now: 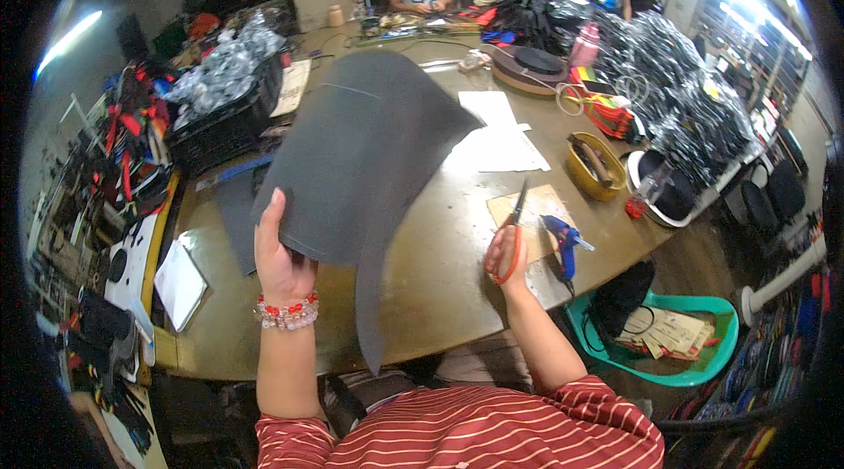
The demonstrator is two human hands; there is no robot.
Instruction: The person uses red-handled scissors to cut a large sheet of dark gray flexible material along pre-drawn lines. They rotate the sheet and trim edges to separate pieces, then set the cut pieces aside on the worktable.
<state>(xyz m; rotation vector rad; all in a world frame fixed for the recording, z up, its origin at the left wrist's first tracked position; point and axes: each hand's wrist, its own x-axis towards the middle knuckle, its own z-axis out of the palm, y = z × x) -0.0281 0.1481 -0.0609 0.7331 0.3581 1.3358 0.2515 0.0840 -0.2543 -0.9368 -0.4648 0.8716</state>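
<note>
A large dark grey sheet [369, 144] is held up over the table by my left hand [283, 254], its thumb on the near face and the fingers hidden behind. Pale lines are marked on the sheet, and a narrow strip [374, 311] of the same grey hangs from its lower edge. My right hand [505, 251] is closed on a pair of scissors [512, 249] with orange handles, the blades pointing away from me. Just right of that hand, a blue glue gun [563, 245] lies partly on a tan board [532, 205].
White papers [501, 135] lie mid-table, and a yellow basket [576, 174] with tools stands right of them. Shiny plastic-wrapped goods [668, 91] pile up at the right. A black crate [220, 139] is at the left, a green plastic chair [694, 374] at lower right. Two people sit beyond the table.
</note>
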